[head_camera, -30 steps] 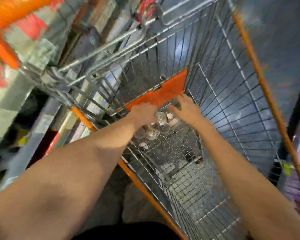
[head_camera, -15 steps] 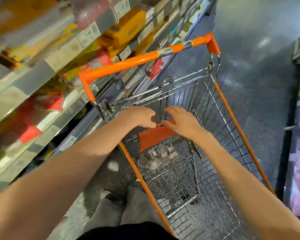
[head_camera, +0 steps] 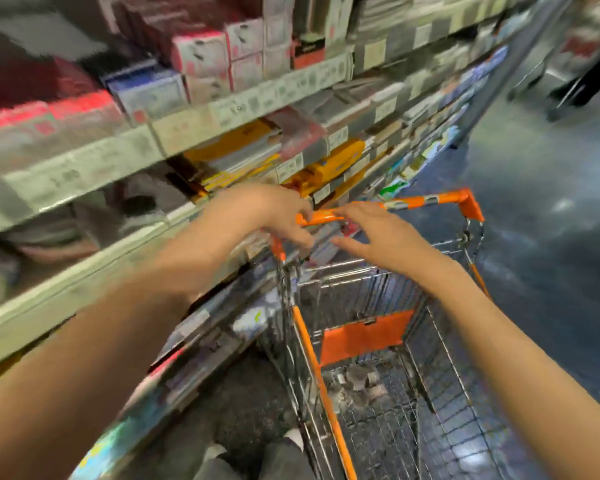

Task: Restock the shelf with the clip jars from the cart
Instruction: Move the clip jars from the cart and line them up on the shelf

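Both hands up at cart-handle height, nothing visibly held; left hand (head_camera: 274,216) has fingers curled loosely downward over the near end of the orange handle (head_camera: 426,201), can't tell if they actually touch it, no jar visible in them; right hand (head_camera: 381,237) flat, fingers straight and spread, hovering just beside the left, palm down; frame is motion-blurred so a small item hidden under the left palm can't be ruled out

Jars (head_camera: 359,384) sit in a small cluster on the wire floor of the cart (head_camera: 440,358), right against the orange flap (head_camera: 364,336) at the handle end; clear round pots, too blurred to count or to say upright vs tipped

Key relation: jars lie well below both hands, roughly straight down from the right hand and slightly toward the person; right hand is directly over the basket, left hand sits over the cart's left rail beside the shelf (head_camera: 146,143); so right is nearer to the jars, left is nearer to the shelf; jars are stubby, no real long axis to line up with, a top-down grasp should do

Judgement: hands empty, cluster still in cart, restock not finished; next reach is down into the basket, past the handle and top rail; can't tell from here which shelf tier takes the jars; risk is snagging the wire or knocking the cluster apart
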The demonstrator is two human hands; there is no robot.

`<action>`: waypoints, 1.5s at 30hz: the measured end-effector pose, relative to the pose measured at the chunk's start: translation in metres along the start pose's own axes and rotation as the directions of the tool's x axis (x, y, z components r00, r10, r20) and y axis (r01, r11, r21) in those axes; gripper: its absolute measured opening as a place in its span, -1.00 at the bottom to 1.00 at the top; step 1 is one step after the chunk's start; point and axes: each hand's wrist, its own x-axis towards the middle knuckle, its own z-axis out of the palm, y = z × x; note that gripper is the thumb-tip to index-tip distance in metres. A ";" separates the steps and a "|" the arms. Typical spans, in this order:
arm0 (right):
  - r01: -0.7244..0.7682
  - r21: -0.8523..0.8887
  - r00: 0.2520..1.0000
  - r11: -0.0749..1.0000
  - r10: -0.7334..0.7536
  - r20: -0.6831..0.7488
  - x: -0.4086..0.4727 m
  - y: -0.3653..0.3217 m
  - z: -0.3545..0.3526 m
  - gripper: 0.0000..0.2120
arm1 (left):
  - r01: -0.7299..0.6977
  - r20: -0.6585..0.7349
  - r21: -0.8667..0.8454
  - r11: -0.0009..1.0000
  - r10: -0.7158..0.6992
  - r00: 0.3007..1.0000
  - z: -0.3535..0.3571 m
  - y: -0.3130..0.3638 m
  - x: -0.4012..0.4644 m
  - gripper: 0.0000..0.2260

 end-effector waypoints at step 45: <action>0.807 -0.025 0.577 0.590 -0.797 -0.178 0.156 -0.315 -0.232 -0.49 | 0.539 -0.692 -0.160 0.827 -0.483 0.536 -0.141 -0.119 -0.350 -0.58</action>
